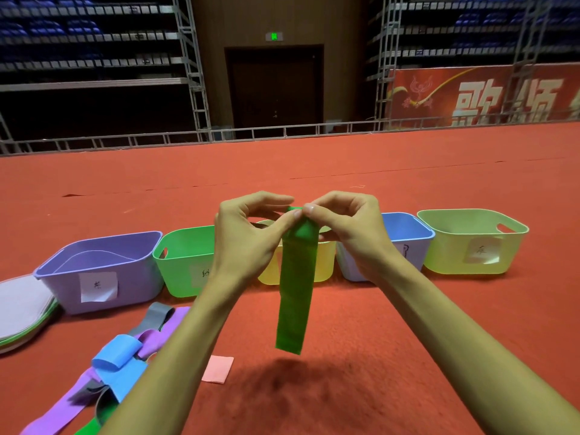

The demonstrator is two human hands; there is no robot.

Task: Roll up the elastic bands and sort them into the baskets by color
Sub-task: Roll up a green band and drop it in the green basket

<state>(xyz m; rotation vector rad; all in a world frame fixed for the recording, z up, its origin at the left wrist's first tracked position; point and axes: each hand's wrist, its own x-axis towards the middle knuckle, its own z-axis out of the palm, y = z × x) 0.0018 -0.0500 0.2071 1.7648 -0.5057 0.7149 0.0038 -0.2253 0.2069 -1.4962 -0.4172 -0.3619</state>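
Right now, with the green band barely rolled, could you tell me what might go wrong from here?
The left hand and right hand pinch only a small roll atop the green band; the long loose tail could pull it undone. The green basket sits partly behind the left arm, so a blind drop might miss.

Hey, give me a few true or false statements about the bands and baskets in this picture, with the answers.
1. The left hand and the right hand both pinch the top of the green band. True.
2. The green band lies flat on the carpet. False: it hangs down from the hands, above the carpet.
3. The purple basket stands at the left end of the row. True.
4. The pile of loose bands lies to the right of the hands. False: it lies at lower left.
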